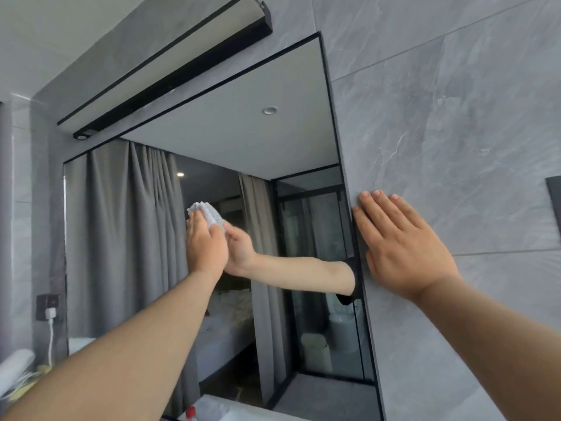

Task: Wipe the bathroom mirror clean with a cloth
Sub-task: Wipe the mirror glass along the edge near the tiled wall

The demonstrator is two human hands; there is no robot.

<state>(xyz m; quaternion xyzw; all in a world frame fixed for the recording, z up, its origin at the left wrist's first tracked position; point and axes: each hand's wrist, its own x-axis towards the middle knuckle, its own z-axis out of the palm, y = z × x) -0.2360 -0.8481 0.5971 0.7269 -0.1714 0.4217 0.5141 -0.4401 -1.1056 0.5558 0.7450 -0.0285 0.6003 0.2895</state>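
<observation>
- My left hand [206, 241] presses a bunched white cloth [209, 214] against the mirror [127, 238], fingers curled round it, near the middle of the glass.
- My right hand [400, 244] lies flat and open on the grey tiled wall [455, 117], just beside the mirror's black frame [337, 147], well apart from the left.
- The cloth looks soft and light; I judge it is best gripped as a wad under the palm.
- The glass is hard and probably slick, so I'd press evenly.

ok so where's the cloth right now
In the head view, the white cloth is pressed against the mirror under the left hand, left of centre.
</observation>
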